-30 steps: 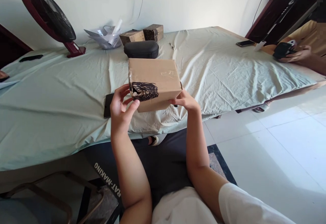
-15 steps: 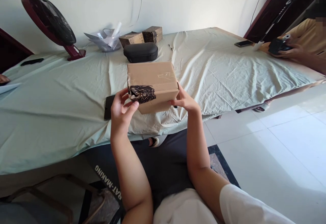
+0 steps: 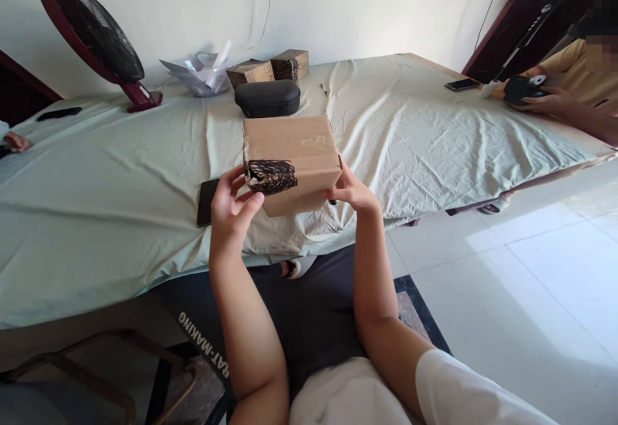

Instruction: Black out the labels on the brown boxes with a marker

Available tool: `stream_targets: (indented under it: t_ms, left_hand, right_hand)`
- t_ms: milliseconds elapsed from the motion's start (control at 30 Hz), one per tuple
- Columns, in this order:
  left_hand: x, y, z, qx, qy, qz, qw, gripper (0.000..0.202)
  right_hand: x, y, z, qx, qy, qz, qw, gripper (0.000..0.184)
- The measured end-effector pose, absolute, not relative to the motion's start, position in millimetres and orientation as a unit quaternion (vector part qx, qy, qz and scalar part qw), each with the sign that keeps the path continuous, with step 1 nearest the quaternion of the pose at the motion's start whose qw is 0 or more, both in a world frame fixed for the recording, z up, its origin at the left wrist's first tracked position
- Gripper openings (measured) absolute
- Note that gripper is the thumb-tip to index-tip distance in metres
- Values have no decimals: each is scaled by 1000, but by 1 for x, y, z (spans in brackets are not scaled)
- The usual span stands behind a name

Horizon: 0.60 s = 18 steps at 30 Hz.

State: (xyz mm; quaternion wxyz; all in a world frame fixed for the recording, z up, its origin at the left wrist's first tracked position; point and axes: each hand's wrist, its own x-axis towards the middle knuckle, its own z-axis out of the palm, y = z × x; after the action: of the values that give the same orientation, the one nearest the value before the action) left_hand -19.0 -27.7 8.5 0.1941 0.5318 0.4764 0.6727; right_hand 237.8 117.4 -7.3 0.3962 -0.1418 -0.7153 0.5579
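Note:
I hold a brown cardboard box (image 3: pixel 294 148) up over the near edge of the table, between both hands. It carries clear tape and a black scribbled patch on its lower left corner. My left hand (image 3: pixel 232 209) grips that left corner, thumb on the front face by the black patch. My right hand (image 3: pixel 351 190) is wrapped round the lower right corner. A black phone (image 3: pixel 206 201) lies on the sheet just behind my left hand.
A pale green sheet (image 3: pixel 120 174) covers the table. At the back stand a red fan (image 3: pixel 96 38), crumpled plastic (image 3: pixel 200 74), two small brown boxes (image 3: pixel 268 67) and a black case (image 3: pixel 268 98). Far right, another person's hands (image 3: pixel 535 93) hold a dark device; a phone (image 3: pixel 462 84) lies nearby.
The box and both hands have stayed almost in place, sinking slightly in the view. The other person's hands on the right have drawn back toward their body.

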Motion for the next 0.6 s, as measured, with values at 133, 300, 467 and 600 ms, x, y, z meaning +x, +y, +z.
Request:
stream_targets:
  t_ms: [133,300,467,600]
  left_hand:
    - [-20,-35,13,586,462,637,192,73]
    - [-8,-42,27,645,414,620,169,71]
    - [5,-43,40,673,442,584,101,65]
    - [6,-42,40,656,483,570,106,61]
  right_hand:
    - [238,110,-5,-187,-666,597,406,104]
    - [231,101,-11,-269,-512,727,370,92]
    - [223,101,-17,-281,-507,738,347,91]
    - [219,98,-12,-277,-505,724,379,96]
